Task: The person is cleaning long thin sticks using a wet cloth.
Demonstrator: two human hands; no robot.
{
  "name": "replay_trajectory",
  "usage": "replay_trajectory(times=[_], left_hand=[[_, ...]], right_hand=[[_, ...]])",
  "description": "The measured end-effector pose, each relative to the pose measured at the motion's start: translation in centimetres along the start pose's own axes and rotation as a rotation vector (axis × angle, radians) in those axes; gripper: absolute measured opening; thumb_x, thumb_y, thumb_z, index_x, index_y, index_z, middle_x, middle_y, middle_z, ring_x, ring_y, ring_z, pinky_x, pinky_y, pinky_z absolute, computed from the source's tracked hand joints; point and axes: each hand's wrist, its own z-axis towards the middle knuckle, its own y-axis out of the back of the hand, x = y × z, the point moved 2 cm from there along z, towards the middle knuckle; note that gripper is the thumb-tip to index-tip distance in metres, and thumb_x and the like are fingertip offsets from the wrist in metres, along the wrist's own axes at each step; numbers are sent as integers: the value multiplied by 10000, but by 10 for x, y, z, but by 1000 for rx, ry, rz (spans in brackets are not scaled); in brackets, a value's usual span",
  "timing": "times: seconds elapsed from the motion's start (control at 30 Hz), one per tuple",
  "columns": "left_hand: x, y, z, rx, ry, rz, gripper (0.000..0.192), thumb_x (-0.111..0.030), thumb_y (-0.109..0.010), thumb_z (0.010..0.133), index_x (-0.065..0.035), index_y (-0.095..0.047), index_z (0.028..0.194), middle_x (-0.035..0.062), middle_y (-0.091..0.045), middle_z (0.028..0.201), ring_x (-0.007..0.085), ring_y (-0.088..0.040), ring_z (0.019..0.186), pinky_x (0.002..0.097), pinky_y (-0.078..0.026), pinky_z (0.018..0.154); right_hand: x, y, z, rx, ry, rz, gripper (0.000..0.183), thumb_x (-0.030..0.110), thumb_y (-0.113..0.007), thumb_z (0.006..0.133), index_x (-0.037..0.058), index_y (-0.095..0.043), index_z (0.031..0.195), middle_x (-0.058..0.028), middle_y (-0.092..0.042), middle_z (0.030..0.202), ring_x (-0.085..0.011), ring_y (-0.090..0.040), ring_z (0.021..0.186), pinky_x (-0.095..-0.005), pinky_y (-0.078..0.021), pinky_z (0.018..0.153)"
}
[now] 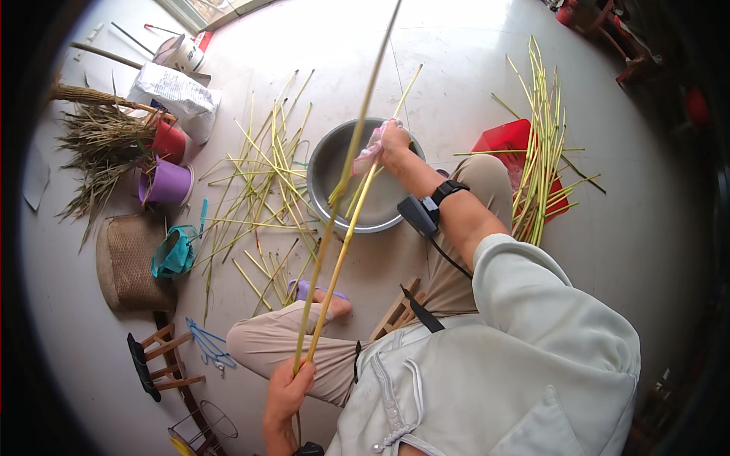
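Observation:
My left hand (290, 382), low in the view by my knee, grips the lower ends of two long yellow-green plant stalks. One stalk (358, 134) runs up past the basin to the top of the view. The other stalk (344, 251) leads to my right hand (393, 139), which is closed around it with a pink-and-white cloth (370, 153). Below my right hand stands a round grey metal basin (320, 208) with murky liquid in it. A few short stalk pieces lean inside the basin.
Loose stalks (274, 165) lie scattered on the floor left of the basin. A stalk bundle (536, 171) rests across a red dustpan-like scoop (496, 137) at right. Along the left stand a purple bucket (165, 181), a woven basket (134, 256), a teal bag (174, 251) and a wooden stool (165, 359).

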Motion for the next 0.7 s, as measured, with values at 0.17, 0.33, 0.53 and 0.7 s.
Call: replay_trajectory(times=[0.17, 0.33, 0.53, 0.7], left_hand=[[55, 49, -64, 73, 162, -200, 193, -199, -527, 943, -30, -542, 851, -14, -436, 553, 58, -350, 456, 214, -262, 424], [64, 83, -133, -53, 267, -288, 253, -271, -514, 962, -74, -513, 805, -37, -408, 555, 54, -335, 462, 206, -237, 426], [69, 105, -163, -195, 320, -181, 309, -289, -506, 976, -94, -509, 736, -53, -388, 564, 58, -335, 501, 216, -240, 456], [96, 110, -204, -504, 424, -207, 288, -292, -532, 965, -109, -517, 743, -56, -391, 585, 59, -318, 488, 225, -245, 443]], right_hand=[[6, 12, 31, 29, 90, -33, 244, 308, -427, 970, 120, -440, 815, -17, -438, 603, -153, -434, 437, -308, -377, 374], [-5, -3, 11, -22, 90, -77, 252, 310, -415, 975, 109, -431, 823, -19, -459, 613, -152, -467, 440, -312, -391, 362], [0, 11, 34, -133, 171, -224, 329, 325, -397, 965, 26, -528, 1006, -85, -584, 848, -185, -609, 688, -323, -520, 582], [29, 27, 32, -161, 307, -166, 306, 339, -397, 964, 61, -519, 920, -61, -568, 808, -171, -585, 643, -328, -499, 523]])
